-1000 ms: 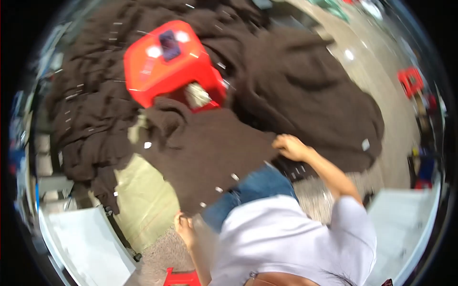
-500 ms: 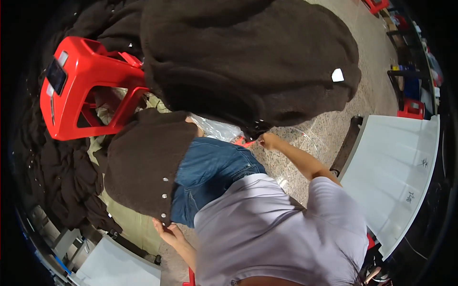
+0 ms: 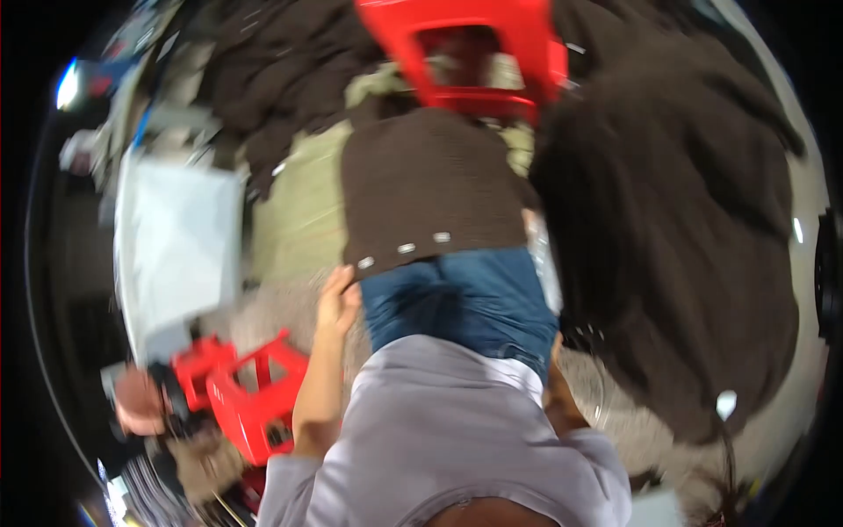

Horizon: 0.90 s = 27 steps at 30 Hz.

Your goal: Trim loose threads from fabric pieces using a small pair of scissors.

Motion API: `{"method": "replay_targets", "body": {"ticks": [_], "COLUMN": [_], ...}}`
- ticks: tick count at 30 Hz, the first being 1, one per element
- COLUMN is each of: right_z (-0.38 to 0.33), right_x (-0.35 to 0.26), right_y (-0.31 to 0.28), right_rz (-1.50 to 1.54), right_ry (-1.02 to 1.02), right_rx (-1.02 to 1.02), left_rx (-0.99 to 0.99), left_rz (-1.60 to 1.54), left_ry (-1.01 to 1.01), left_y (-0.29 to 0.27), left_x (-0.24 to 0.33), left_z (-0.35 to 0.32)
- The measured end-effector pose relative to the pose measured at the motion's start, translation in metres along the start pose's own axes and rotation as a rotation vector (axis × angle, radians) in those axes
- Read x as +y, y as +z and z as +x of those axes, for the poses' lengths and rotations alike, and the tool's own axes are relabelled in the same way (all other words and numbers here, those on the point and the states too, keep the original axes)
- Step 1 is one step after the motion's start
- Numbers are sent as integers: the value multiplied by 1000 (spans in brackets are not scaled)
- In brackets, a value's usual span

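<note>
Dark-brown fabric panel [image 3: 430,189] over blue denim jeans [image 3: 448,303], three small pale tabs [image 3: 406,249] already along near edge, remainder unclear; left hand [image 3: 336,303] at its corner, right hand [image 3: 555,353] by hip, can't tell either's finger closure.

Left fingers [image 3: 337,283] forward, slightly bent — right forearm [image 3: 565,406] lower, fingers mostly hidden.

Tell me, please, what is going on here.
A person has brown cloth over the lap. The left hand is at the cloth's near left corner; blur hides whether it grips. The right hand, mostly hidden, is beside the jeans. A red stool is ahead, and a larger brown heap is to the right.
</note>
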State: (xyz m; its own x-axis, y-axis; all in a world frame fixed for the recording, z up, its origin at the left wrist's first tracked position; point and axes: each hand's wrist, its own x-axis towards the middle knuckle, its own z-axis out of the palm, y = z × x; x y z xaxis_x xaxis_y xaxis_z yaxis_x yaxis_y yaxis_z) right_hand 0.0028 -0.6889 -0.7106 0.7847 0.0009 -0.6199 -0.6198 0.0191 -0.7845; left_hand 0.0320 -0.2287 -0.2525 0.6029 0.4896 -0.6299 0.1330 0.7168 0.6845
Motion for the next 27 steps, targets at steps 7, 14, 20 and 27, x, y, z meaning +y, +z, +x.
{"method": "replay_targets", "body": {"ticks": [7, 14, 20, 27], "right_z": [-65, -92, -218, -242], "right_x": [-34, -142, -511, -561], "right_y": [-49, -136, 32, 223], "right_rz": [-477, -421, -814, -1167], "right_ry": [13, -18, -657, -920], "right_rx": [-324, -71, -397, -830], "left_rx": [-28, -257, 88, 52], "left_rz": [-46, -167, -405, -368], "left_ry": [197, 169, 240, 298], "left_y": [-16, -18, 14, 2], "left_x": [14, 9, 20, 15], "left_z": [-65, -49, -53, -39]}}
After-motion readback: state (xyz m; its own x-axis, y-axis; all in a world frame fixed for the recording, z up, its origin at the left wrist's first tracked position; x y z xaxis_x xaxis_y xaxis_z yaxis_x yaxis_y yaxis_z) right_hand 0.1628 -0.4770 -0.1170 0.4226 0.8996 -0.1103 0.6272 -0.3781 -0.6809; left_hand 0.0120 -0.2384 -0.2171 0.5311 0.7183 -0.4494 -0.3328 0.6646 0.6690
